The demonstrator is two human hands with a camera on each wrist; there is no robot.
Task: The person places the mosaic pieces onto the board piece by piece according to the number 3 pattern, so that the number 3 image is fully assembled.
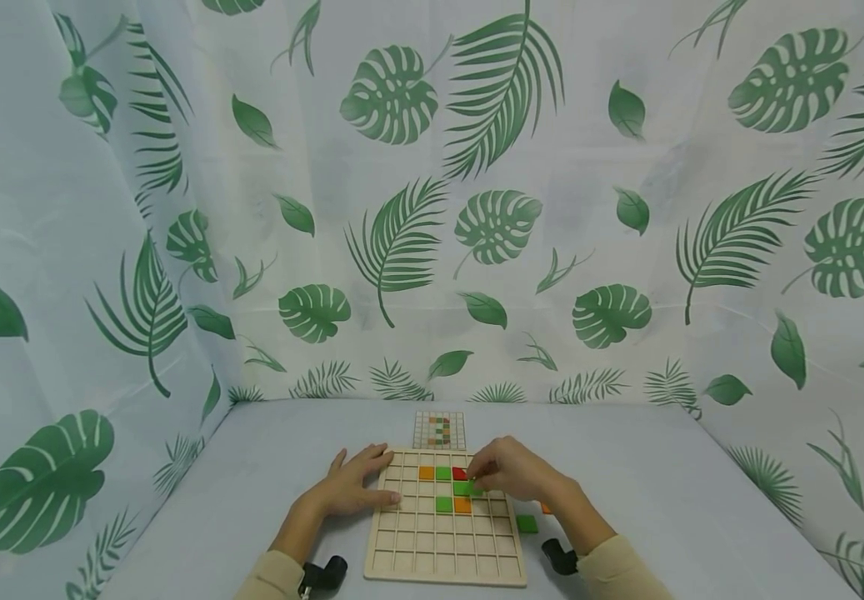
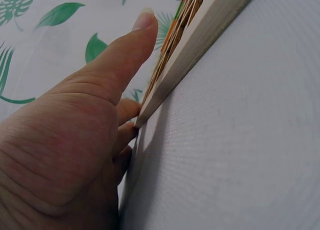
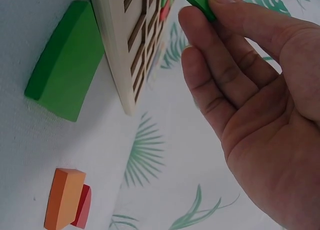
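Note:
A wooden grid board [image 1: 446, 546] lies on the table with several coloured square tiles in its upper cells, among them an orange tile [image 1: 427, 472] and a red tile [image 1: 459, 473]. My left hand [image 1: 345, 487] rests on the board's left edge, fingers extended and thumb over the rim. Over the right part of the grid, my right hand [image 1: 510, 469] pinches a green tile [image 3: 199, 1] between thumb and fingers. That tile is beside another green tile [image 1: 460, 488] on the board. Most of its underside is hidden in the head view.
Just behind the board is a small pattern card [image 1: 421, 429] with a coloured grid. Right of the board lie a loose green tile [image 1: 526, 523], an orange tile [image 3: 62, 197] and a red tile [image 3: 84, 207]. Leaf-printed curtains [image 1: 417, 350] surround the table.

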